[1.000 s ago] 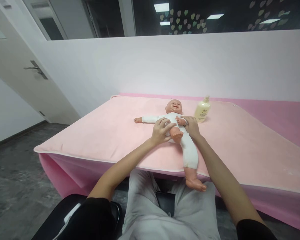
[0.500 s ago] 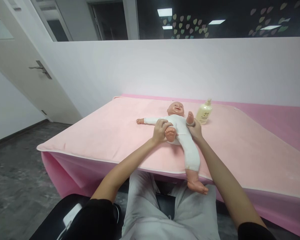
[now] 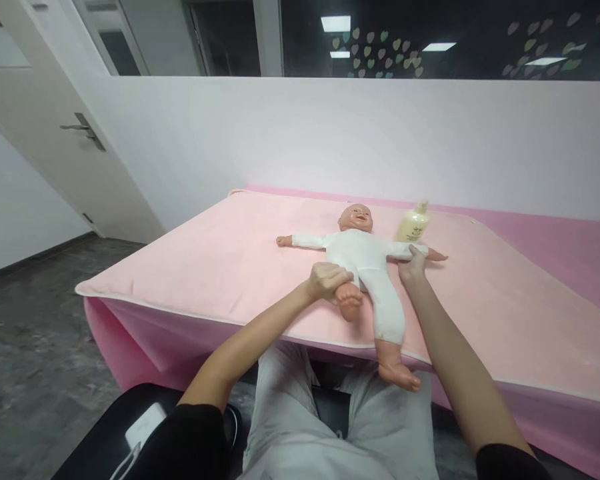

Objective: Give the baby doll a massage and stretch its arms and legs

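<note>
A baby doll (image 3: 357,250) with a white cloth body lies on its back, head toward the wall. My left hand (image 3: 326,280) is closed around the leg on the left, just above its bare foot. The doll's other leg stretches toward me, its foot over the table's front edge. My right hand (image 3: 413,261) grips the doll's arm on the right, which points outward; its fingers are partly hidden. Behind that arm stands a pale yellow pump bottle (image 3: 413,223). The doll's other arm lies out to the left.
A pink padded cover (image 3: 220,260) lies over the table, with darker pink cloth hanging at the front. The white wall (image 3: 205,133) rises behind it. A white device with a cable (image 3: 145,425) rests on the black seat at my left. A door (image 3: 45,127) is at far left.
The doll's right-side arm has gone from bent upward to stretched outward, with my right hand moving right along with it. The leg in my left hand has come down and toward me.
</note>
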Demonstrator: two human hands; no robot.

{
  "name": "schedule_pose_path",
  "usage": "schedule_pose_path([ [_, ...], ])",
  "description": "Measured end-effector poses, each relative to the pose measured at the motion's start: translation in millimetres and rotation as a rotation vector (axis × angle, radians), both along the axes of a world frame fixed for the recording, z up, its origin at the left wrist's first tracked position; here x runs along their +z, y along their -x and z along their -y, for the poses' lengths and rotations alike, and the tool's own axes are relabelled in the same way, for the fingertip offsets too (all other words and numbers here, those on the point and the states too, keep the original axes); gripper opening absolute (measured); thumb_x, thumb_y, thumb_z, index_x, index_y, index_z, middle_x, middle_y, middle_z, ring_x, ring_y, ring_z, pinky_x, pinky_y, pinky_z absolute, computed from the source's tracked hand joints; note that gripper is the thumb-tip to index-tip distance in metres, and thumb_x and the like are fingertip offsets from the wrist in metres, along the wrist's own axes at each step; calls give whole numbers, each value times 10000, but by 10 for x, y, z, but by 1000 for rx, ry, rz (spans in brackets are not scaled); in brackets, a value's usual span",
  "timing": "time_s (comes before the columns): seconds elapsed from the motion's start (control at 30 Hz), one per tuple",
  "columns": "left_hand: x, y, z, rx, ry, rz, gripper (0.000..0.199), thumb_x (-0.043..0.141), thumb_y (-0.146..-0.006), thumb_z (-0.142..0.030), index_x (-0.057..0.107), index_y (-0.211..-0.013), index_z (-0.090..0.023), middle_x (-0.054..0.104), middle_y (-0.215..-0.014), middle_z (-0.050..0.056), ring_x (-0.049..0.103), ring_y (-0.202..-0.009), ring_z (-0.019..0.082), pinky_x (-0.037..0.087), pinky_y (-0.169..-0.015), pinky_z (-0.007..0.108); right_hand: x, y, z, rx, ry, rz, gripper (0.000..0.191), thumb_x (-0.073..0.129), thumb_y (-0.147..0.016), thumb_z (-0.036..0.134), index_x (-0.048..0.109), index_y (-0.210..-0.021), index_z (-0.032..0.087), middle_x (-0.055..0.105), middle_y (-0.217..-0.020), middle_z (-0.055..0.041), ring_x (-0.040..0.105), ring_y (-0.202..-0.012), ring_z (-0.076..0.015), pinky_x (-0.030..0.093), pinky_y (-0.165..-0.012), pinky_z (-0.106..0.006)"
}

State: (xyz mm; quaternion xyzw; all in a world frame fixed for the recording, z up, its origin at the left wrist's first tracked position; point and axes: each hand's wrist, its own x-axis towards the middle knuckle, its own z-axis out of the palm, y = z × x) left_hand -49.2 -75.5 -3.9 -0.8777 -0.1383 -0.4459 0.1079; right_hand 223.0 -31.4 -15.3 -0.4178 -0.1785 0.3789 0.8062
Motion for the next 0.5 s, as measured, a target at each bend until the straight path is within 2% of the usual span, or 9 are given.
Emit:
schedule_pose_path([
  [0.13, 56, -72, 122, -128, -391, -103, 278, 460, -931, -307, 590, -712, -197, 436, -464, -48, 418, -423, 81, 225, -443, 263, 37, -18, 3, 49, -46, -107, 216, 488, -793, 158, 519, -999, 212, 636, -1028, 5, 623, -928, -111, 559, -842, -264],
  [0.23, 110, -69, 147, -138, -517, -76, 239, 485, -911, -220, 591, -698, -201, 444, -477, -48, 435, -444, 80, 230, -450, 262, 39, -17, 0, 63, -54, -96, 248, 475, -814, 166, 524, -1053, 211, 633, -1068, -1, 623, -952, -114, 553, -871, -276],
  [0.3, 130, -15, 99, -115, -523, -22, 236, 496, -913, -268, 611, -716, -205, 445, -486, -45, 439, -453, 86, 252, -454, 259, 27, -15, -3, 58, -36, -99, 297, 482, -814, 174, 514, -1107, 206, 623, -1117, -12, 619, -987, -112, 540, -897, -274],
  [0.37, 135, 67, 7, -37, -468, 44, 310, 500, -907, -434, 645, -762, -202, 448, -499, -34, 456, -472, 101, 300, -470, 257, 15, -3, 3, 38, -16, -79, 376, 502, -796, 175, 493, -1171, 210, 605, -1172, -20, 612, -1025, -115, 531, -912, -283],
  [0.43, 132, 144, -99, 98, -352, 139, 483, 492, -844, -630, 678, -829, -184, 470, -538, -12, 496, -514, 124, 371, -507, 266, 10, 26, 23, -8, 0, 29, 473, 537, -759, 172, 476, -1225, 227, 591, -1209, -18, 605, -1052, -130, 530, -911, -308],
  [0.5, 131, 181, -186, 232, -193, 239, 568, 504, -804, -683, 695, -935, -165, 540, -646, 30, 560, -603, 146, 441, -563, 275, 21, 79, 62, -92, 41, 218, 544, 583, -714, 179, 485, -1247, 230, 594, -1211, -23, 600, -1057, -154, 521, -914, -332],
])
